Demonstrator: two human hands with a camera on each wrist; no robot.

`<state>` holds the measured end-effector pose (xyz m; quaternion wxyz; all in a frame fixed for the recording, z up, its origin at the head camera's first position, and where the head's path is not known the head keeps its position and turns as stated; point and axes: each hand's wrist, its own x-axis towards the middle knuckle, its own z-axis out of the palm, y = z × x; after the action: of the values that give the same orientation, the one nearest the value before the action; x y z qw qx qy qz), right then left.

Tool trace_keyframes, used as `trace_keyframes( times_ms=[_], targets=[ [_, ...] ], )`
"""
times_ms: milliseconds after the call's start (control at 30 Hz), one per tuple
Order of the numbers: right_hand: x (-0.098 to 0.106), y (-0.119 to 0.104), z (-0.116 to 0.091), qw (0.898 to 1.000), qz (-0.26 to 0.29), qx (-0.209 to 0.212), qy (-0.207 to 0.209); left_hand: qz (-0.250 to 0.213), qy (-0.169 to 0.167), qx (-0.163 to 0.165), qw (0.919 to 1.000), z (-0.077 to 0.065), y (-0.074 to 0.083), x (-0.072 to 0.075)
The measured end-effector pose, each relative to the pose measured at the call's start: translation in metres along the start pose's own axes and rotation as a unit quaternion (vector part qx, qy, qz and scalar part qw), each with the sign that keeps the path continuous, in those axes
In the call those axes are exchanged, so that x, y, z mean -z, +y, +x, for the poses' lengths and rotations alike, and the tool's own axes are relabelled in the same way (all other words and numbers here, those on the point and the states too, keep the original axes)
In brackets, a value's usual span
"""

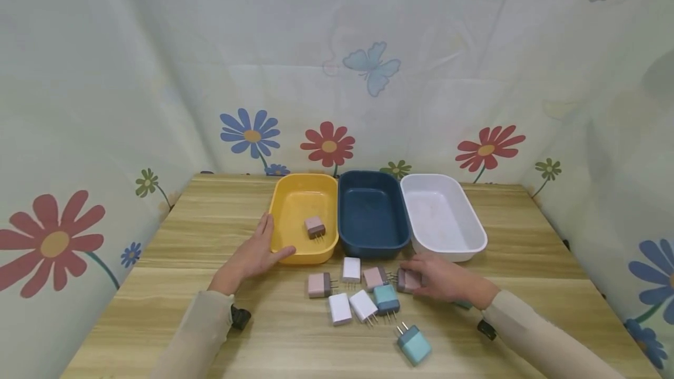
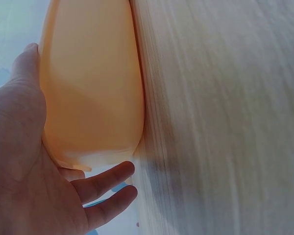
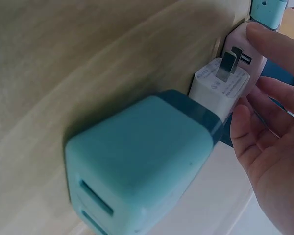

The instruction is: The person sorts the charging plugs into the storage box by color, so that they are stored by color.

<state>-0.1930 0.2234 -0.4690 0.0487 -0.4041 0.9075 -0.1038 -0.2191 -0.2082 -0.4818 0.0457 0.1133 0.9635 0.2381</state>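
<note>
My left hand (image 1: 254,253) rests at the near left corner of the yellow bin (image 1: 302,259), thumb along the rim, other fingers straight. One pink charger plug (image 1: 315,226) lies inside that bin. With fingers and thumb, my right hand (image 1: 444,276) pinches another pink charger plug (image 1: 407,281) at the table surface. The right wrist view shows a white charger plug (image 3: 210,95) beside the pinched one, prongs up, and a large teal charger plug (image 3: 137,156) closest to the camera. In the head view my right hand and wrist hide part of this area.
A navy bin (image 1: 374,247) and a white bin (image 1: 447,250) stand right of the yellow one. Before them lie pink (image 1: 318,285), white (image 1: 340,309) and teal (image 1: 414,345) charger plugs on the wooden table (image 1: 237,197). A flowered cloth (image 1: 295,92) hangs behind.
</note>
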Motion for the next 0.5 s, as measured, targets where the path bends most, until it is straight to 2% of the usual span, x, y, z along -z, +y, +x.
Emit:
trace_keyframes(
  times_ms=[300, 500],
  targets=[
    [0.004, -0.003, -0.003, 1.0, 0.011, 0.0, 0.027, 0.002, 0.004, -0.001, 1.0, 0.0, -0.001, 0.0],
    [0.014, -0.011, -0.003, 0.998, 0.007, 0.023, 0.051, 0.0, 0.006, -0.002, 1.0, 0.002, -0.002, 0.001]
  ],
)
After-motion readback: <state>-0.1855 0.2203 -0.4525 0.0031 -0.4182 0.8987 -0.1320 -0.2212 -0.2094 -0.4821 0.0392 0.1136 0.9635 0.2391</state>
